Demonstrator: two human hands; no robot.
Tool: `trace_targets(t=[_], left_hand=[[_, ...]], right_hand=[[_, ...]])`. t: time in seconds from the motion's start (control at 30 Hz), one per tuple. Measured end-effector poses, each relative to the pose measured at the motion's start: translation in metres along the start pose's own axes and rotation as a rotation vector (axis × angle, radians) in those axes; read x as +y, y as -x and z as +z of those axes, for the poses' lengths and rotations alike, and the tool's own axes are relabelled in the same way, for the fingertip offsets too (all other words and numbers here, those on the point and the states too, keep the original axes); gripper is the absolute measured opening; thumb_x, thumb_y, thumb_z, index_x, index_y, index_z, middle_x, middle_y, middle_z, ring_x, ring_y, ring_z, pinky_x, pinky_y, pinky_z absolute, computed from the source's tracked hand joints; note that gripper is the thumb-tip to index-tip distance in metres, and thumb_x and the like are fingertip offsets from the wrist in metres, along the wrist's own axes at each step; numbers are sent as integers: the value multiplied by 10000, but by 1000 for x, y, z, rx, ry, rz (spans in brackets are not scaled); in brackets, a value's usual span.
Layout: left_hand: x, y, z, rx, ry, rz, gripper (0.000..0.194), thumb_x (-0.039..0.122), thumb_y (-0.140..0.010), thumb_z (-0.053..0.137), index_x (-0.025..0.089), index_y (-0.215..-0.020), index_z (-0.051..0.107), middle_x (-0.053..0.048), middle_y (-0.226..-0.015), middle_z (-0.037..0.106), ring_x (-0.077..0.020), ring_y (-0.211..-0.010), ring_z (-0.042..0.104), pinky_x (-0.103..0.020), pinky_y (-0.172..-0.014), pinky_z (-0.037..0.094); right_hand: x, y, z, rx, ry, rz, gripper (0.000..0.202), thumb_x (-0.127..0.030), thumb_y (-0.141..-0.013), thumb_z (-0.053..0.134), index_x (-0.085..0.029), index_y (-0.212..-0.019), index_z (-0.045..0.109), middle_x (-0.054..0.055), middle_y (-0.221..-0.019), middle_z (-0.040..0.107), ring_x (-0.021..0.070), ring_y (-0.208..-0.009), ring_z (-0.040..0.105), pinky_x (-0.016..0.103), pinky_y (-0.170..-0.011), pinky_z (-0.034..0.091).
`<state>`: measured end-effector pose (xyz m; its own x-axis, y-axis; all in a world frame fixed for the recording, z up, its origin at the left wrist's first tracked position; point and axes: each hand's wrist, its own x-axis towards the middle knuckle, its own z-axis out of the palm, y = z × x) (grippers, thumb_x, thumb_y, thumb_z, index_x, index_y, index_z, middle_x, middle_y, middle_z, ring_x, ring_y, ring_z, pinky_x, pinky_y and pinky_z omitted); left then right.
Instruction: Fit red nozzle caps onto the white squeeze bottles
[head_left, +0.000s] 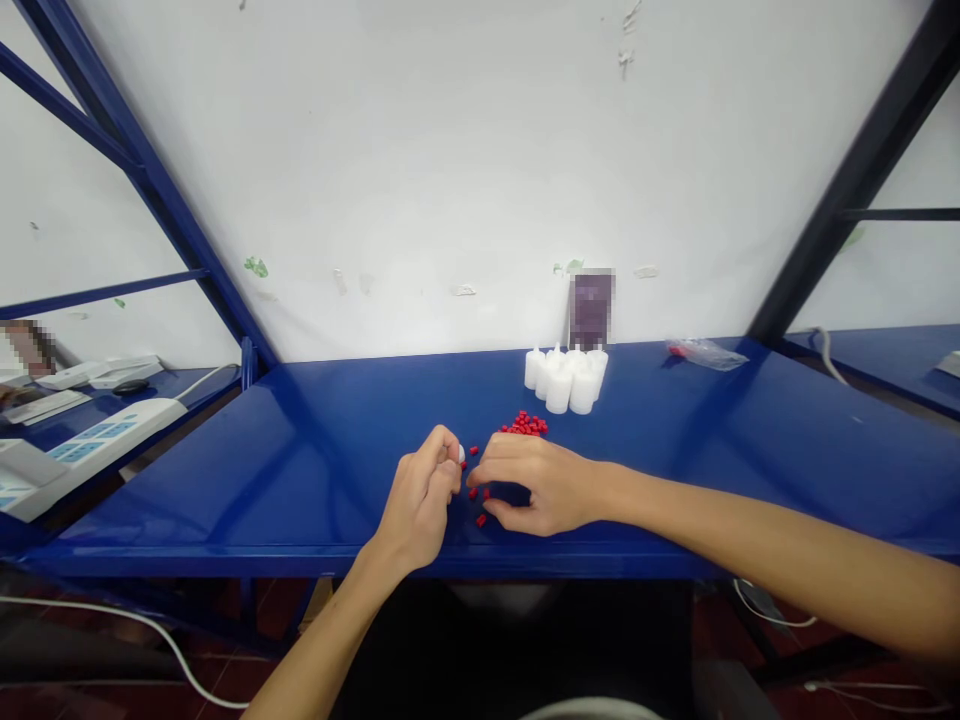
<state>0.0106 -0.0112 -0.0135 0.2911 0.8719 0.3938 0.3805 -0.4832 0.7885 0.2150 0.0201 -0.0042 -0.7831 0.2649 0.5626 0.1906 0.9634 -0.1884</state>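
Note:
My left hand (422, 497) is closed, with fingers and thumb curled round a small white object (461, 454). Only a rounded bit of that object shows at the fingertips; the hand covers whatever else there is of it. Facing it, my right hand (541, 484) is held low over the table, thumb and fingers parted, and no object shows between them. Several loose red caps (481, 521) lie between the two hands, close to the right fingertips. Behind the right hand is a pile of more red caps (526, 423), partly hidden by it.
Several white bottles (557, 389) with narrow tips stand grouped beyond the pile on the blue table (360, 420). A clear plastic bag (709, 354) with something red lies at the back right. A blurred dark rectangle (591, 310) leans against the wall. A power strip (105, 440) sits at left.

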Motion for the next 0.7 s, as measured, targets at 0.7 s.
trace_targets(t=[0.7], left_hand=[[-7,-12,-30,134,-164,-62,234,345,-1013,324,207,-880,458,45,-659,466,-120,-587,424,-264,-608,340]], right_hand=[[1,-5,0,-264,117,-36,276,-275,-999,495,-161,-1158,690,123,-1273,647,231,-1190,572,405,-1026,446]])
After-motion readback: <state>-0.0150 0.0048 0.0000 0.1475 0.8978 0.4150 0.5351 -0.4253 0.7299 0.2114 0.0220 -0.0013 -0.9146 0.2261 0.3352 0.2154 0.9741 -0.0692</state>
